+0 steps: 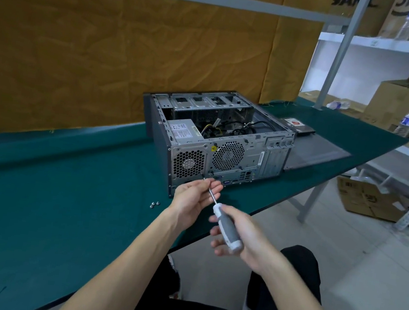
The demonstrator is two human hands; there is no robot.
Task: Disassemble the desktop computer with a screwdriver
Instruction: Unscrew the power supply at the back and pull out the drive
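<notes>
Lying on its side on the green felt tabletop [62, 214], open face up: desktop computer [215, 140], a boxy case of bare grey stamped metal, long axis running from near left to far right. Rear panel turned toward the camera, with two perforated honeycomb fan grilles and a row of ports along the lower edge. Inside: silver power supply [184, 131] with a printed label, black cable bundles, empty drive bays at the far end.

Gripping the screwdriver [225, 228] by its grey-and-white rubbery handle: right hand [244, 239], fingers wrapped round it. Thin steel shaft pointing up and away to the left, tip at the rear panel's lower edge, just beside the left fan grille. Pinching the shaft near the tip: left hand [196, 195], palm up, fingertips closed on the metal.

Resting on the felt left of the hands: two small silver screws [154, 204]. Flat beside the case's right side: dark grey side panel [319, 153].
</notes>
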